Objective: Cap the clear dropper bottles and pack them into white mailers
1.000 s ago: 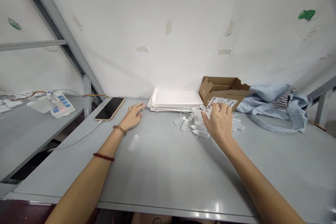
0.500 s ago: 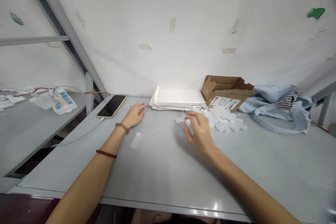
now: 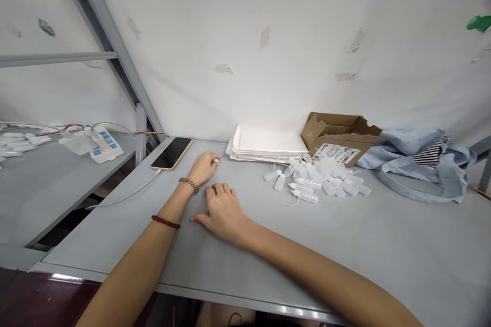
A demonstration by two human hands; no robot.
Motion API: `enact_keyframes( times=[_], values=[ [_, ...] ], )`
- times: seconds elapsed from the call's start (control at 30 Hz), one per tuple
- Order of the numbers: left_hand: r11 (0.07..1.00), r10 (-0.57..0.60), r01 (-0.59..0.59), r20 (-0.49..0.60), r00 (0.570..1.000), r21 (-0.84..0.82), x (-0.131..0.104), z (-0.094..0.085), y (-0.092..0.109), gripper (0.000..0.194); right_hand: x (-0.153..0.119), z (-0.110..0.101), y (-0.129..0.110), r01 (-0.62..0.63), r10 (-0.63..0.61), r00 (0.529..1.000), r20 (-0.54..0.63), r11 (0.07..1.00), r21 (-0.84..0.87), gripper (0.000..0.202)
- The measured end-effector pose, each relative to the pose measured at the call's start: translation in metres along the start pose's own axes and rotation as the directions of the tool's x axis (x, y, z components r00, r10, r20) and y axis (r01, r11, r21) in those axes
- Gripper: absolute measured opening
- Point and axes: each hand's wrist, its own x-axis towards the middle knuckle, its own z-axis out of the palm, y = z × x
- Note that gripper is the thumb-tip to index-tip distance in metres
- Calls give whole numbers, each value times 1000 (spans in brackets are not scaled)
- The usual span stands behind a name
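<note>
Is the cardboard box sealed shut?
No, the cardboard box stands open at the top, its inside showing.

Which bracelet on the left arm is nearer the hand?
The brown coiled bracelet, just behind the left hand; the dark red bracelet is farther up the forearm.

Right hand, perhaps at a bottle; left hand, near phone
</note>
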Motion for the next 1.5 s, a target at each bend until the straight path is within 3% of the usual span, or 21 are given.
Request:
enact_keyframes(
  times=[0.13,0.33,0.43,0.5,0.63,0.8,0.9,1.03,1.33,1.5],
  values=[
    [990,-59,56,-16,998,-130,-1,-1,6,18,-5,2,11,52,-52,999,1,998,47,35],
    [888,-93,128,99,991,-442,-12,-9,39,28,-34,-26,58,171,-163,984,-70,975,140,55],
    [801,-39,150,198,979,-580,-24,-11,68,30,-58,-45,84,336,-260,917,-303,913,233,51],
    [749,3,169,258,966,-641,-33,-10,86,31,-72,-56,95,329,-219,903,-368,905,268,50],
    [681,31,225,335,942,-697,-46,-6,110,30,-86,-69,99,227,-71,929,-364,885,407,48],
    [539,7,366,438,899,-759,-51,-6,119,30,-87,-76,95,179,9,954,-299,784,594,47],
    [515,2,409,478,878,-753,-51,-5,120,31,-88,-78,96,177,19,956,-294,761,624,44],
    [512,-21,444,506,862,-735,-52,-4,119,29,-90,-79,97,208,-11,940,-340,809,549,41],
    [544,-60,491,552,832,-681,-48,-12,113,29,-95,-73,103,289,-198,889,-413,943,168,28],
    [589,-74,466,531,844,-660,-51,-11,118,29,-94,-63,109,288,-265,861,-435,958,-13,28]
  ],
)
